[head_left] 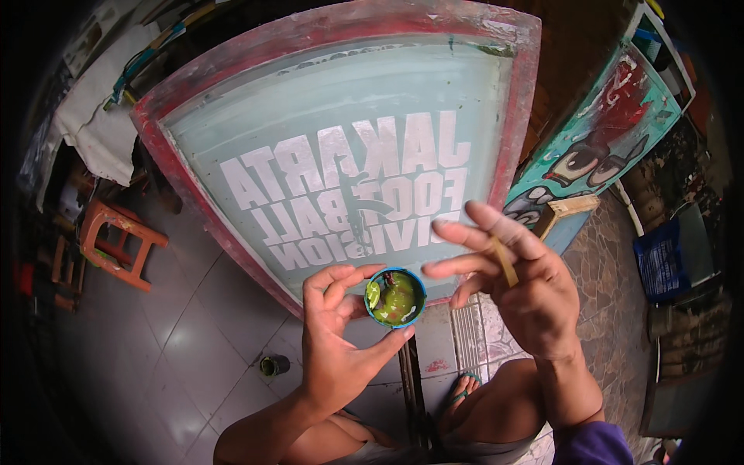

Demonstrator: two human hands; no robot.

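My left hand [333, 341] grips a small round cup [423, 288] with a blue rim, its fingers and thumb around the sides. Thick glossy green paint [399, 298] lies inside the cup. To the right, my right hand [527, 287] is raised with its fingers spread, slightly blurred, and a thin flat wooden stick [505, 262] is tucked between them. Just beyond both hands leans a large silk-screen frame [186, 167] with red-stained edges. Its pale mesh [287, 97] carries lighter block lettering in mirror writing, partly hidden by my right fingers.
An orange plastic stool [124, 240] stands on the tiled floor at left. A small dark pot [274, 365] sits near my left forearm. At right are a painted cartoon panel [597, 147], a wooden-edged box [573, 205] and a blue bag [661, 260].
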